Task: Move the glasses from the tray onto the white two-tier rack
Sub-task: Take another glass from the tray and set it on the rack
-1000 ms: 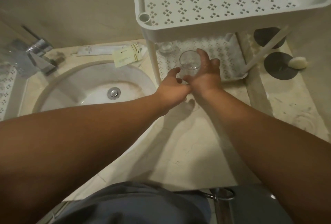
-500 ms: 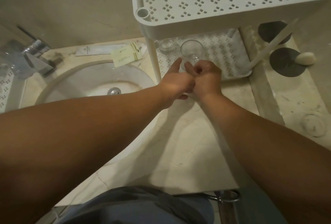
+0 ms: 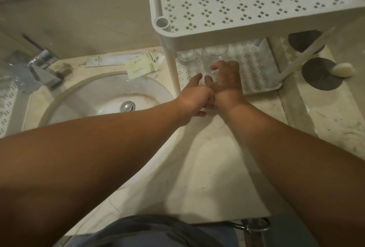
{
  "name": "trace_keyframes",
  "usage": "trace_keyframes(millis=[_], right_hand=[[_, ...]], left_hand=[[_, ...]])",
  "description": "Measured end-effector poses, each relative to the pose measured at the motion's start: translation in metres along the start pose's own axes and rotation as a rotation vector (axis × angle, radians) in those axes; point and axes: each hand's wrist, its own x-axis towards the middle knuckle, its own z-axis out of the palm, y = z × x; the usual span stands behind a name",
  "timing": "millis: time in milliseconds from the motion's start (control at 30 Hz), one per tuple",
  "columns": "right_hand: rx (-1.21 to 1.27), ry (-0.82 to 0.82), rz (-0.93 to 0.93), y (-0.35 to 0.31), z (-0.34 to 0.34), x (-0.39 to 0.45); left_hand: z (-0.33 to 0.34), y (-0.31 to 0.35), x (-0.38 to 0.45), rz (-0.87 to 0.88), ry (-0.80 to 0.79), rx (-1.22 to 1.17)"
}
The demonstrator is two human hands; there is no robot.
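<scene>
Gripping a glass point(image 3: 214, 57) on the rack's point(image 3: 256, 0) lower tier, the right hand point(image 3: 228, 78) curled; the left hand point(image 3: 194, 96) lay open on the marble table point(image 3: 207, 167) beside a sink point(image 3: 110, 96).

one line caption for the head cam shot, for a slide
Right hand sets a clear glass on the white rack's lower tier, left hand close alongside.

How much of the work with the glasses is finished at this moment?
Done: one short glass already stands on the lower shelf of the rack. In hand: the right hand curls its fingers round a taller glass on that same shelf; the left hand is beside it, open. Left: letting go. The top shelf holds nothing; no tray with more glasses is in view.
</scene>
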Motion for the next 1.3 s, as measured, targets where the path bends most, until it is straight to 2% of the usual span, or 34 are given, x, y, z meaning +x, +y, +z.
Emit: trace_keyframes(millis=[67, 300, 533, 800, 1300], right_hand=[[-0.036, 0.011, -0.015, 0.0, 0.0, 0.0], [-0.153, -0.124, 0.011, 0.0, 0.006, 0.003], [-0.319, -0.179, -0.021, 0.0, 0.006, 0.009], [-0.425, -0.26, -0.026, 0.003, 0.008, 0.012], [-0.548, -0.359, -0.006, 0.0, 0.005, 0.016]], left_hand=[[-0.001, -0.001, -0.001, 0.0, -0.004, 0.003], [-0.007, -0.004, 0.0, 0.006, -0.01, 0.011], [-0.014, -0.014, 0.004, -0.028, -0.001, 0.074], [-0.019, -0.021, 0.001, 0.077, -0.036, 0.478], [-0.035, -0.016, 0.008, 0.043, -0.097, 0.549]])
